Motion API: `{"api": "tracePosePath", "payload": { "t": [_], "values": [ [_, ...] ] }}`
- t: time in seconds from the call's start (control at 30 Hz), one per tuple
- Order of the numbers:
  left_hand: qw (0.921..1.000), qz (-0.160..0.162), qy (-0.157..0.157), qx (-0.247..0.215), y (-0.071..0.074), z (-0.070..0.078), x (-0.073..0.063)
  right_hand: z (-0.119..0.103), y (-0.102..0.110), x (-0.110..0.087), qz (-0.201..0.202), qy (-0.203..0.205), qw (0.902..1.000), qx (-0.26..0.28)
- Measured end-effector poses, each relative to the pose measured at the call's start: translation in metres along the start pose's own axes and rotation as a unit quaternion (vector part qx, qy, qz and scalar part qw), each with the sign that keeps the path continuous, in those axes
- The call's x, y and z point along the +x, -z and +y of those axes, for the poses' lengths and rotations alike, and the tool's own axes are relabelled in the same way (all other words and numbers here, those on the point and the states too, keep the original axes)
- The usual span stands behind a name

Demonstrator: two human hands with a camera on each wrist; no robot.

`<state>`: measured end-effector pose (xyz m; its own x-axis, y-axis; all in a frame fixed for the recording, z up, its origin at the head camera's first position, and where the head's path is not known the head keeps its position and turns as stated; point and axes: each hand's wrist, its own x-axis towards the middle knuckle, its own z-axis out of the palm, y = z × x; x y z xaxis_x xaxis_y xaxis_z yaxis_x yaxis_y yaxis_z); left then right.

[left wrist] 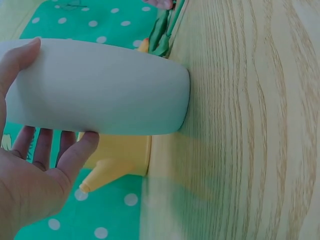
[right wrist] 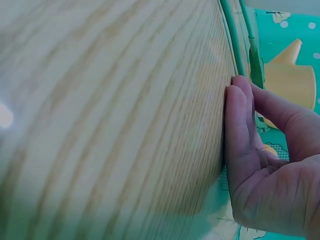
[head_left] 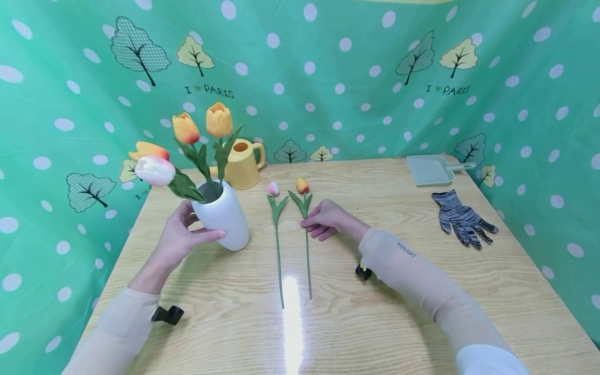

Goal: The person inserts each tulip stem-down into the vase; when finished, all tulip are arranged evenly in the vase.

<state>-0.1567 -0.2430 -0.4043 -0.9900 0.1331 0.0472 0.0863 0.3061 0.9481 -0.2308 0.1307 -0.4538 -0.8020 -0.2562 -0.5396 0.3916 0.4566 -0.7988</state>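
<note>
Worktop [head_left: 347, 333], white vase [head_left: 222, 221], then one skinny tulip stem [head_left: 307, 245]
So the vase is over on the left of the worktop with a few bigger tulips [head_left: 219, 121] in it, left grip [head_left: 180, 237] curled round its body, thumb on the near side. I'd keep that hold firm but easy, since the heavy-looking heads probably make it a bit tippy. Two slimmer tulips lie side by side mid-worktop: the pink one [head_left: 277, 245] is untouched, and the orange one's stem is pinched just under its leaves by thumb and fingers of the right grip [head_left: 330, 219]. Honestly a decent spot imo; I'd lift straight up so the leaves don't snag its neighbour.
</note>
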Motion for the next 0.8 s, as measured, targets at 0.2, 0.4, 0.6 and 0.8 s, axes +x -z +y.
{"api": "tracePosePath", "payload": {
  "t": [0.2,0.4,0.6,0.8],
  "values": [
    [0.9999,0.001,-0.013,-0.003,-0.001,0.000,-0.001,0.001,0.000,0.000,-0.002,0.005,1.0000,-0.004],
    [1.0000,0.002,-0.007,-0.001,-0.001,-0.001,0.000,0.001,0.001,-0.003,-0.013,0.004,0.9999,0.008],
    [1.0000,0.002,0.001,-0.002,0.000,-0.001,0.001,-0.002,0.005,-0.008,-0.038,0.000,0.9985,0.041],
    [1.0000,0.000,-0.003,-0.003,-0.001,-0.002,0.000,-0.004,0.018,-0.014,-0.052,0.004,0.9974,0.049]
  ]
}}
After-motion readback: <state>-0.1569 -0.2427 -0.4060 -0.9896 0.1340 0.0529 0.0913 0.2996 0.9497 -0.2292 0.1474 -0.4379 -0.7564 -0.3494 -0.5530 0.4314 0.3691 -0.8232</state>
